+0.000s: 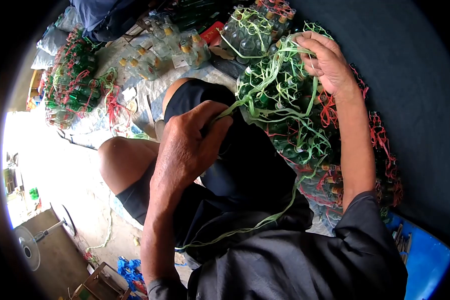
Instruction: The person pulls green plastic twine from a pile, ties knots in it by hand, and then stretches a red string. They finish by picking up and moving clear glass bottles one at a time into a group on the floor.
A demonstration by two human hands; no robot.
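Note:
A bunch of pale green plastic string (pixel 271 80) stretches between my two hands. My left hand (pixel 192 140) is closed on one end, above my lap, with thumb and forefinger pressed together. At the upper right my right hand (pixel 325 60) pinches the other end, its fingers curled, with loops hanging below it. A knot shows in the string near my left hand. Behind the string stand green glass bottles (pixel 265 90) tied with green and red string. One long strand runs down from the bundles and across my lap.
Clear bottles (pixel 160 47) stand on the floor sheet beyond my knees. Tied green bottles (pixel 77 85) are at the upper left, and more clear ones (pixel 247 42) at the top. A fan (pixel 29 247) is at the lower left, a blue board (pixel 427 260) at the lower right.

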